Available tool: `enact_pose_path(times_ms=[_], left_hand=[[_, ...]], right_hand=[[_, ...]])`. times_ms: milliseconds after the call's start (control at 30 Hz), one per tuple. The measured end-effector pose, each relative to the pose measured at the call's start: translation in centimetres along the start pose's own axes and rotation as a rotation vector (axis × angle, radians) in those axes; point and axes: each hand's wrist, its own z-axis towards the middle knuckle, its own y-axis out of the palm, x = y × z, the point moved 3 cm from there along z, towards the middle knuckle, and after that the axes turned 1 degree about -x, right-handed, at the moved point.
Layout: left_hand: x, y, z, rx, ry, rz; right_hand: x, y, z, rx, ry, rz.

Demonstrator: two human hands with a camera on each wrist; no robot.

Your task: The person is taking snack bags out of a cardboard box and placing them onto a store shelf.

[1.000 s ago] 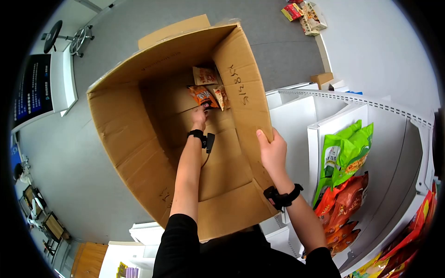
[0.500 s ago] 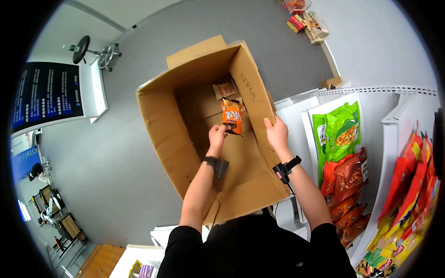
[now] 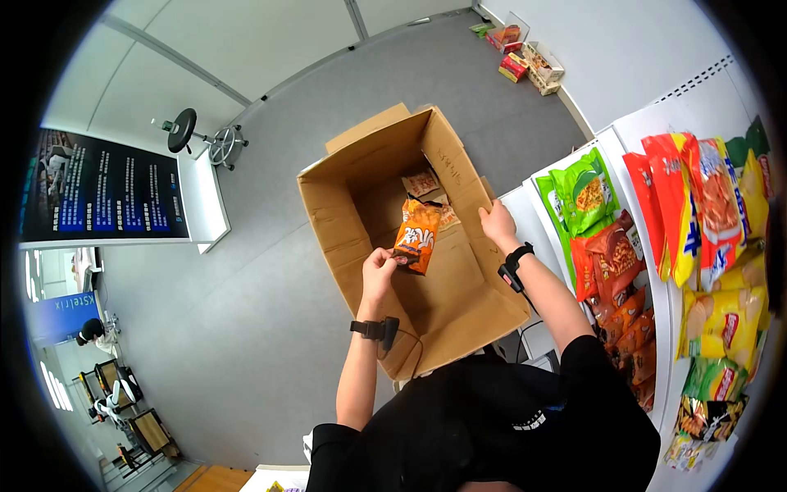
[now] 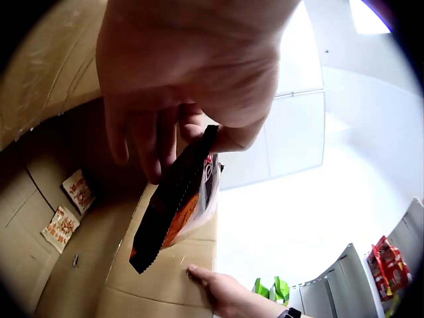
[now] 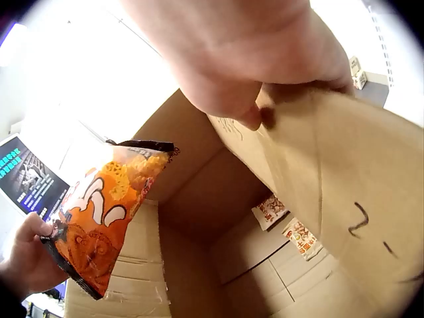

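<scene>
My left hand (image 3: 378, 274) pinches an orange snack bag (image 3: 420, 234) by its dark sealed end, holding it up over the mouth of a large cardboard box (image 3: 336, 238). In the right wrist view the snack bag (image 5: 99, 215) hangs tilted, its printed front showing. With the thumb on the inner side, my right hand (image 3: 498, 223) grips the box's right wall at the top edge. Two small pale packets lie at the bottom of the box; one packet (image 5: 269, 211) is beside the other packet (image 5: 302, 238).
Shelves on the right hold green bags (image 3: 584, 193), dark red bags (image 3: 608, 250), and yellow chip bags (image 3: 730, 320). A wheeled stool (image 3: 184, 131) stands at the far left. Several small boxes (image 3: 541, 67) sit on the floor by the back wall.
The left hand has lifted the orange snack bag from the bottom of the box to above its opening. The right hand stays on the box edge, while the head view has shifted.
</scene>
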Motion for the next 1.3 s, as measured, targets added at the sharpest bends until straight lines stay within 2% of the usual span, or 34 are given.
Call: enact_pose_path(times_ms=[33,133,233,400,500,633,733,833,1000,1233,1300], left_hand=[[0.8,-0.5,-0.7,-0.003,0.016,-0.006],[2.2,-1.4,-2.4,-0.001,0.07,-0.025],[3.1,-1.7,-3.9,0.009,0.117,-0.037],[4.4,-1.4,-5.7,-0.036,0.149,-0.016],[5.3,-0.9,-6.5,-0.095,0.184,-0.041],[7.3,-0.7,-7.8,-0.161,0.201,-0.021],[8.3,-0.8,-8.4,-0.196,0.205,-0.033],[9.3,0.1,-8.9,-0.242,0.24,-0.14],[10.3,0.5,-9.6,-0.241,0.248,-0.076],[10.4,0.5,-10.5,-0.255,0.312,-0.024],[10.2,0.3,-10.9,-0.236,0.308,-0.027]], right_hand=[[-0.3,-0.1,-0.5,0.024,0.014,-0.003],[-1.5,-1.5,-3.7,0.205,-0.127,-0.073],[-3.9,-2.8,-6.9,0.339,-0.375,0.068],[-7.2,-3.5,-11.7,0.016,-0.402,0.458],[-7.5,-2.3,-13.2,-0.17,-0.355,0.829],[-6.7,-3.0,-15.0,-0.245,-0.338,0.895],[-6.5,-5.0,-17.1,-0.271,-0.35,0.978],[-5.8,-6.2,-18.7,-0.27,-0.314,0.864],[-5.1,-7.3,-21.2,-0.301,-0.346,0.834],[-3.3,-6.4,-24.0,-0.249,-0.246,0.981],[-3.0,-6.0,-24.5,-0.249,-0.272,0.942]])
